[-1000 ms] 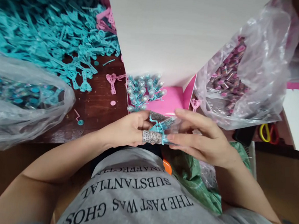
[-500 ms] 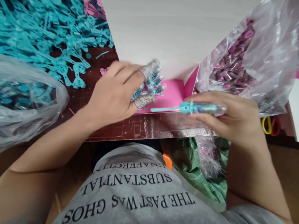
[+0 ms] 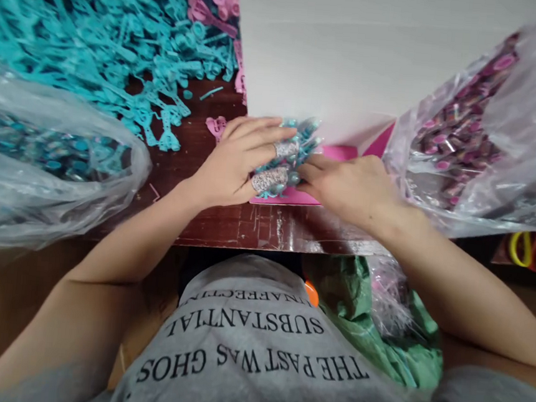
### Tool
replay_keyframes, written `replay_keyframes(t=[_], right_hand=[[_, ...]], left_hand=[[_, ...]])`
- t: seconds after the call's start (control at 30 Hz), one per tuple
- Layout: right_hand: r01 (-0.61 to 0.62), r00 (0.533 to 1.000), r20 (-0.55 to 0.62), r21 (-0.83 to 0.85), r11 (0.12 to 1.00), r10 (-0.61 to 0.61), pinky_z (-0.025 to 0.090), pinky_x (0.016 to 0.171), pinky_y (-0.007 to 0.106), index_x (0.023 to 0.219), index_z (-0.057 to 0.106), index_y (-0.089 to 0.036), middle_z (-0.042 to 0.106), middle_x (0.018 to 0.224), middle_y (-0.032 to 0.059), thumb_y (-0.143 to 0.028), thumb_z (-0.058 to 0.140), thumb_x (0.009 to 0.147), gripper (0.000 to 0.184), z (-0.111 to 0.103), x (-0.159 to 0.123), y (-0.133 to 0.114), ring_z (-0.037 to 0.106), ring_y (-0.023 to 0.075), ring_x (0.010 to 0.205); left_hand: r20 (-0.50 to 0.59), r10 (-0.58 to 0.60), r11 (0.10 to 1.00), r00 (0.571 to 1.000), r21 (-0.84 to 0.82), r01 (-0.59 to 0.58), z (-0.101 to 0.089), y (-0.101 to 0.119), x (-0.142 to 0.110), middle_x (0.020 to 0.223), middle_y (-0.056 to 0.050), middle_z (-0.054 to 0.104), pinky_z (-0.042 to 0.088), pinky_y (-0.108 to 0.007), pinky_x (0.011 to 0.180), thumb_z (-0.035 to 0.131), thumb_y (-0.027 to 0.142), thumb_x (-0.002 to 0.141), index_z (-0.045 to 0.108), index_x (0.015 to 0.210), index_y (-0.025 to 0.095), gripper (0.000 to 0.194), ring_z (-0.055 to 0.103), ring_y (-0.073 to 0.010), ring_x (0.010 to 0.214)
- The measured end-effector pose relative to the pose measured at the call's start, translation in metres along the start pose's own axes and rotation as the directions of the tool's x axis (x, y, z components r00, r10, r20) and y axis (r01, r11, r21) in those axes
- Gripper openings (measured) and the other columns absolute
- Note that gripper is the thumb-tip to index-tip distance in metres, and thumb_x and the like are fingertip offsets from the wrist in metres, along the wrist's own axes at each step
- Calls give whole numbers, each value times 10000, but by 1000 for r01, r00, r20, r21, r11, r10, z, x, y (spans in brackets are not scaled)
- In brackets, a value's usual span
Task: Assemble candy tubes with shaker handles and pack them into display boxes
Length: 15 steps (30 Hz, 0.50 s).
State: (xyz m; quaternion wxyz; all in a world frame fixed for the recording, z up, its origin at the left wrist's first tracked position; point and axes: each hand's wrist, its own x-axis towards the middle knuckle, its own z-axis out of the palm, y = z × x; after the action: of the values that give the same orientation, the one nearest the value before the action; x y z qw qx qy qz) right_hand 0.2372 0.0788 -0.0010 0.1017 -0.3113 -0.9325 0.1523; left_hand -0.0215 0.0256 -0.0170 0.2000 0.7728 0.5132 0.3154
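Note:
In the head view, my left hand (image 3: 238,161) curls around a bunch of blue plastic pieces with clear rounded tubes (image 3: 307,135). Silvery speckled tape wraps its thumb and one finger. The bunch lies in the open pink-lined box (image 3: 340,152), near its front edge. From the other side my right hand (image 3: 351,183) reaches in, its fingers bent together against the bunch. Whatever its fingertips pinch is hidden by the hand.
Blue plastic parts (image 3: 122,38) heap at the far left, with pink parts (image 3: 214,8) beside them. A clear bag of blue-capped tubes (image 3: 57,145) stands left; a bag of pink-capped tubes (image 3: 461,136) stands right. The box's white lid (image 3: 356,52) rises behind. Scissors handles (image 3: 521,248) show right.
My right hand has moved left into the box, and the blue piece with a clear tube that it held is no longer visible. My left hand stays at the bunch. The view has shifted.

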Motion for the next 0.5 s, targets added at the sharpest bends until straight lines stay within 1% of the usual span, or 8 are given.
replay_keyframes(t=[0.07, 0.13, 0.23, 0.3, 0.37, 0.4, 0.43, 0.5], right_hand=[[12, 998, -59, -23, 1000, -13, 279, 551, 332, 1042, 776, -274, 790, 1066, 68, -455, 597, 1069, 256, 3, 1, -1, 626, 186, 710], [-12, 997, -83, -88, 996, 4, 215, 518, 336, 1033, 788, -274, 784, 1149, 59, -454, 559, 1091, 297, 7, -4, 0, 572, 155, 646], [-56, 995, -89, -118, 991, 45, 151, 489, 352, 963, 790, -248, 774, 1166, 73, -449, 556, 1090, 334, 12, -13, 3, 496, 134, 576], [-48, 993, -111, -18, 999, 46, 203, 468, 332, 960, 788, -244, 756, 1162, 80, -479, 563, 1079, 346, 13, -11, 0, 540, 144, 607], [38, 993, -120, 141, 989, -21, 347, 481, 307, 1026, 790, -260, 736, 1178, 78, -510, 535, 1083, 362, 16, 7, -9, 638, 183, 713], [107, 990, -114, 217, 970, -84, 434, 517, 308, 1078, 788, -272, 731, 1182, 76, -522, 514, 1087, 371, 19, 23, -17, 679, 210, 784], [179, 982, -102, 282, 943, -156, 505, 566, 320, 1132, 781, -285, 730, 1183, 74, -528, 494, 1093, 378, 24, 43, -28, 706, 236, 855], [297, 953, -71, 379, 876, -293, 588, 664, 351, 1222, 757, -300, 733, 1189, 75, -534, 481, 1096, 383, 38, 90, -59, 727, 270, 962]], left_hand=[[-205, -71, 990, 976, 101, 94, -7, -23, -12, 1273, -120, 722, 422, -573, 1182, 517, 635, 1045, 720, 1239, 250, 477, 625, -353, 1334], [-386, -161, 944, 908, 209, 256, -13, -61, -26, 1254, -150, 718, 428, -574, 1171, 525, 562, 1052, 698, 1261, 239, 421, 627, -358, 1283], [-553, -294, 821, 780, 272, 502, -17, -126, -48, 1309, -185, 693, 398, -600, 1183, 699, 506, 947, 676, 1288, 241, 432, 553, -407, 1335], [-598, -387, 731, 702, 265, 629, -17, -155, -59, 1320, -236, 685, 369, -653, 1178, 743, 414, 903, 660, 1332, 175, 498, 521, -451, 1350], [-586, -467, 673, 662, 249, 696, -18, -163, -67, 1248, -275, 709, 376, -679, 1145, 672, 295, 930, 648, 1352, 85, 473, 541, -466, 1313], [-569, -488, 666, 662, 248, 703, -19, -159, -71, 1204, -279, 724, 395, -668, 1127, 609, 238, 955, 645, 1357, 56, 442, 560, -457, 1286], [-551, -490, 672, 676, 255, 695, -21, -151, -75, 1166, -270, 737, 419, -642, 1110, 547, 188, 977, 645, 1363, 46, 423, 581, -438, 1257], [-520, -451, 708, 725, 286, 645, -26, -129, -86, 1134, -228, 749, 463, -561, 1082, 472, 120, 997, 654, 1380, 70, 426, 616, -388, 1199]])
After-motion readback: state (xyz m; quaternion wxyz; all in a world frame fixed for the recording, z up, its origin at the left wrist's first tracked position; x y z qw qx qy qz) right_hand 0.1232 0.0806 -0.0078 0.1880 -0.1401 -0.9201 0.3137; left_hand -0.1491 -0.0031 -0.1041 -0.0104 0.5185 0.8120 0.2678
